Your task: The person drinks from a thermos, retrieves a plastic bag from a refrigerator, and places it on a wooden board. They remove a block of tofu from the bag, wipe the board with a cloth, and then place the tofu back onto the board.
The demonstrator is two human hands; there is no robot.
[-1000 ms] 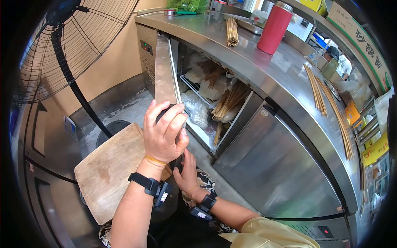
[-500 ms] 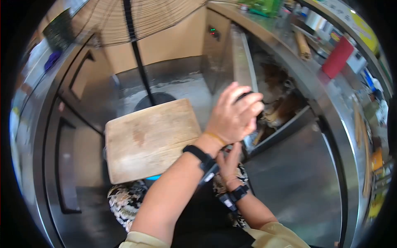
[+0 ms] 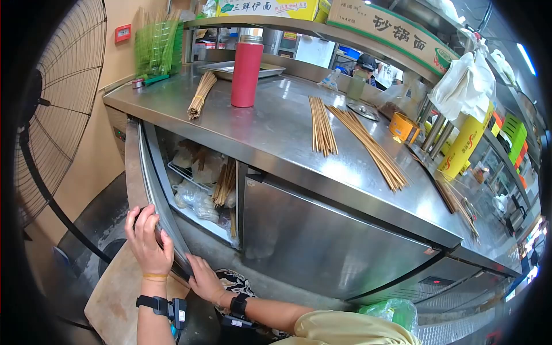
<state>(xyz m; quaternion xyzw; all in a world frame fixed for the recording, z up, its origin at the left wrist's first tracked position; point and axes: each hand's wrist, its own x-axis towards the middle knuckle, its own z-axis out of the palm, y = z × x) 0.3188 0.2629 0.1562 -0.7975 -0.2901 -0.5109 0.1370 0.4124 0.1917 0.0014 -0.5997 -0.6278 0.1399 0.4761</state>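
The open steel fridge door (image 3: 154,172), edged with a grey gasket, stands out from the under-counter fridge. My left hand (image 3: 150,238) grips its edge, with fingers bent over it. Lower down, my right hand (image 3: 205,280) lies against the door's inner side, fingers stretched out. Inside the fridge compartment (image 3: 201,190) are plastic bags of food and a bundle of skewered food (image 3: 224,184). Beneath my left hand is a wooden board (image 3: 112,293), partly covered by my forearm.
On the steel counter (image 3: 276,126) are a red bottle (image 3: 247,72), a tied skewer bundle (image 3: 202,95), loose skewers (image 3: 368,144), a tray (image 3: 270,70) and an orange tape roll (image 3: 404,126). A large fan (image 3: 63,103) stands left; a green plastic bag (image 3: 391,313) is at lower right.
My view has swung right and up, bringing the counter into sight. My left hand has come onto the door's edge, and my right hand now touches its inner side.
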